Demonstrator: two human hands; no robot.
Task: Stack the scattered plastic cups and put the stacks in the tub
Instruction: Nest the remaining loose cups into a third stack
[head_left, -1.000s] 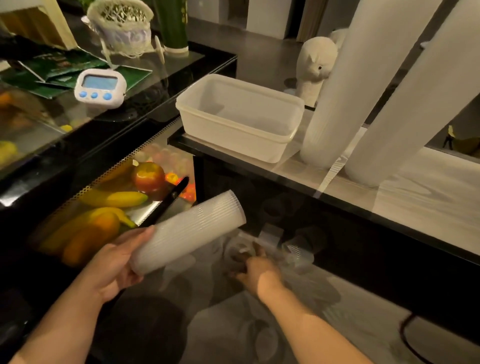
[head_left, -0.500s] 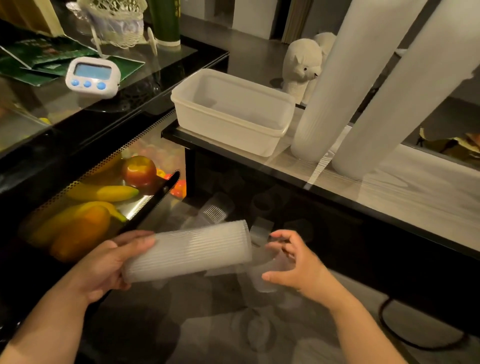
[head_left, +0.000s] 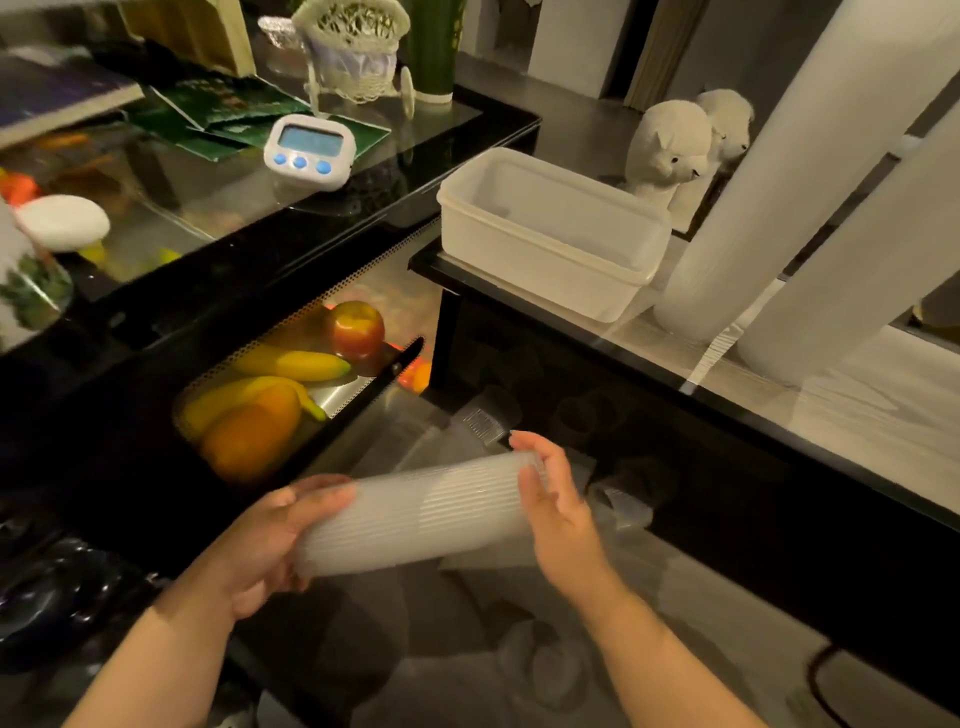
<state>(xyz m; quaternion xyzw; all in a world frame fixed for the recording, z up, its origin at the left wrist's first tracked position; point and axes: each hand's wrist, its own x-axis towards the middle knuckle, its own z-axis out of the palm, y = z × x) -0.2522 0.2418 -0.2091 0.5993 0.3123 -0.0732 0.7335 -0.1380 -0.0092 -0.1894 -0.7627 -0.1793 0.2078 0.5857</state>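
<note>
Our left hand (head_left: 260, 540) grips the base of the cup stack (head_left: 415, 512); our right hand (head_left: 553, 506) presses flat-fingered on its mouth. Light, ribbed, crushable, likely slippery: we'd clasp both ends. The tub (head_left: 550, 234) sits beyond, up-right.

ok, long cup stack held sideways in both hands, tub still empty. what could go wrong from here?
1. The long ribbed translucent cup stack lies horizontal, the left hand gripping one end, the right hand only flat against the other; nested cups could slide apart.
2. The white rectangular plastic tub looks hardly longer than the stack; it may jam on the rim.
3. Loose clear cups lie on the dark lower glass, easy to miss.
</note>
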